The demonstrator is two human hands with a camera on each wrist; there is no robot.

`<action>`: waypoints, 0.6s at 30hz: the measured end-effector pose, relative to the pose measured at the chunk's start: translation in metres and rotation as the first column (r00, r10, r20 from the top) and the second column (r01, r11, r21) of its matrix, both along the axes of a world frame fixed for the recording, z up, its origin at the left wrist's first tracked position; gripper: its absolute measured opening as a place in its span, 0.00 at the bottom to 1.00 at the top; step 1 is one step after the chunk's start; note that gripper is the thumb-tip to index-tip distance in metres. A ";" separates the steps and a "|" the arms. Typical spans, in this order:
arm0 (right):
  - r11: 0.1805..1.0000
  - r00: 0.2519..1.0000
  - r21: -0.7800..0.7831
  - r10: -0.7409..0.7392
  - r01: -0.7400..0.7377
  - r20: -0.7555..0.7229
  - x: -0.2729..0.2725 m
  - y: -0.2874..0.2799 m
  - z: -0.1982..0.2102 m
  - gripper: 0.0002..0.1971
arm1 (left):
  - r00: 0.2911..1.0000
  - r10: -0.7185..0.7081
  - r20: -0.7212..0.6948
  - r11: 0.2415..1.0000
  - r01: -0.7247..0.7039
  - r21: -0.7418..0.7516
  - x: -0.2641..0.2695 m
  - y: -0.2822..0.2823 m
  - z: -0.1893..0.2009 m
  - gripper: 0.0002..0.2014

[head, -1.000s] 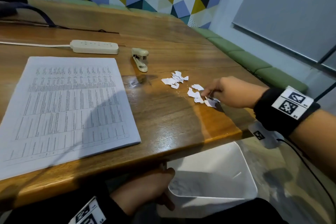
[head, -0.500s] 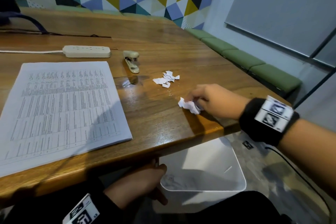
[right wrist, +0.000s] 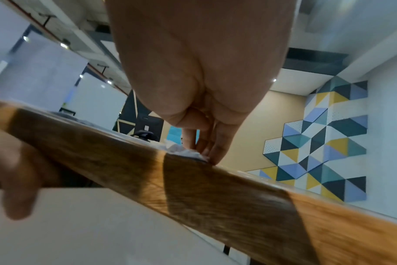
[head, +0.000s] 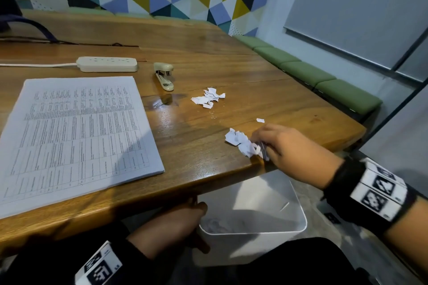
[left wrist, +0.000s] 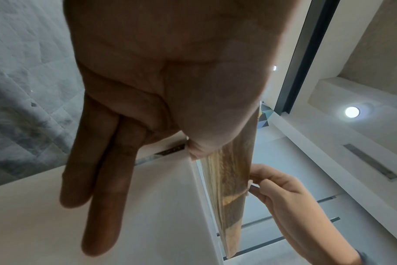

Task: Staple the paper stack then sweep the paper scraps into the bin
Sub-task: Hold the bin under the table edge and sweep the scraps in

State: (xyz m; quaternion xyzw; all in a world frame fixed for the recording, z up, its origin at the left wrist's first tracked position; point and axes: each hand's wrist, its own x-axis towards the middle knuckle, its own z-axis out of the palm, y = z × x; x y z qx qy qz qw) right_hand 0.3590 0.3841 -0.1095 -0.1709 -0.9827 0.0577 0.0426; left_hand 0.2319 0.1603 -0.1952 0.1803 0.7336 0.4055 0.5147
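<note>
A printed paper stack (head: 76, 134) lies flat on the left of the wooden table (head: 208, 53), with a beige stapler (head: 164, 76) behind it. My right hand (head: 259, 142) presses a bunched pile of white paper scraps (head: 239, 142) against the table's near edge; in the right wrist view its fingers (right wrist: 206, 143) reach down onto the scraps (right wrist: 184, 152). A second pile of scraps (head: 208, 98) and one stray scrap (head: 260, 120) lie farther back. Below the edge my left hand (head: 196, 224) grips the wall of a white bin (head: 298, 210), thumb over the rim.
A beige power strip (head: 106, 64) with its cord lies behind the paper stack. Green bench cushions (head: 324, 81) run along the table's right side. The bin holds some scraps at its bottom. My dark-clothed lap is below the bin.
My right hand has dragged its scraps from mid-table to the near edge, bunching them and leaving one scrap behind. The left hand still holds the bin under the edge.
</note>
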 end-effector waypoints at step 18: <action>0.997 1.000 -0.081 0.018 -0.020 -0.022 0.016 -0.034 0.002 0.21 | 0.998 0.057 -0.034 0.998 -0.057 0.013 0.005 -0.002 0.008 0.22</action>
